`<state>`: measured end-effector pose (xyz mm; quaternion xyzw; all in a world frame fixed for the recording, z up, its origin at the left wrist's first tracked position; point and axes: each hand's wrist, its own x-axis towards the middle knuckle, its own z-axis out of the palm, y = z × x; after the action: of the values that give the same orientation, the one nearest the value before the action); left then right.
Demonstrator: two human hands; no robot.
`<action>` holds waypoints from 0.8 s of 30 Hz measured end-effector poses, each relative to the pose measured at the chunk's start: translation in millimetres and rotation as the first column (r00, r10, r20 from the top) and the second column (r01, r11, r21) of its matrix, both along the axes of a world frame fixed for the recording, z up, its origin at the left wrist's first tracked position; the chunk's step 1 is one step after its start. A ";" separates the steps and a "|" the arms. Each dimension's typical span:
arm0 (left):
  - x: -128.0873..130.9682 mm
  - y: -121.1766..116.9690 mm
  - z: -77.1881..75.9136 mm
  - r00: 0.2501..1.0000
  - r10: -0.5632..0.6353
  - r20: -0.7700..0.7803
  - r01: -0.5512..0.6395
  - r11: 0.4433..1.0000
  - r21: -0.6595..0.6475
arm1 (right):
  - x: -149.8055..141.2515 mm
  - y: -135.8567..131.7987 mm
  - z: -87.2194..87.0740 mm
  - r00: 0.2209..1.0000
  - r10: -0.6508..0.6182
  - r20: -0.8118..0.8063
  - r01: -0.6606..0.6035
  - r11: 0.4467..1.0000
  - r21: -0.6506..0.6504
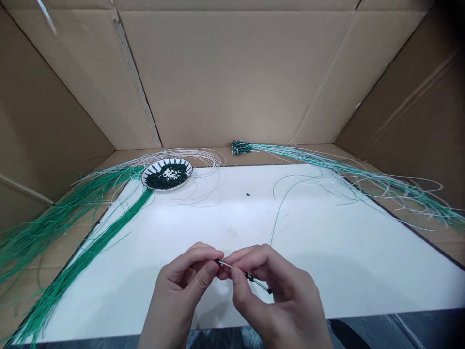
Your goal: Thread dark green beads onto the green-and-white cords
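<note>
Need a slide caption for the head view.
Left hand and right hand pinch a thin strand bearing dark beads above a white board.

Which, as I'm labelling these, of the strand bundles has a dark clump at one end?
The mixed green-and-white bundle on the right: its end nearest the picture's middle carries the dark clump. The green bundles at left show none.

Thin pale strand with small black beads (249,277): partly hidden by right hand (290,286) | loose green-strand bundle (69,213): cut off at left | green-and-white strand bundle (341,167): cut off at right | far tiny dark specks (248,195): too small to identify
</note>
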<state>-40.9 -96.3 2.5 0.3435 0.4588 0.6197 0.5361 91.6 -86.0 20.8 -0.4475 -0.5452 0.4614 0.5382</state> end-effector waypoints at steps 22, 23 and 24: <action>-2.8 -8.8 2.4 0.957 0.085 -0.278 -0.067 0.995 0.074 | 0.0 -2.7 4.3 1.000 0.027 0.008 -0.026 0.997 -0.074; -2.0 -9.2 3.3 0.950 0.096 -0.296 -0.080 0.995 0.064 | 1.0 -2.4 4.5 0.999 0.035 0.017 -0.034 0.996 -0.080; -1.3 -9.6 4.1 0.943 0.098 -0.317 -0.085 0.995 0.056 | 2.3 -2.0 4.8 0.999 0.045 0.027 -0.043 0.995 -0.089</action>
<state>-42.3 -105.9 6.6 0.4285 0.5421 0.5896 0.4182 93.9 -87.9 25.5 -0.4654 -0.5418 0.4903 0.4995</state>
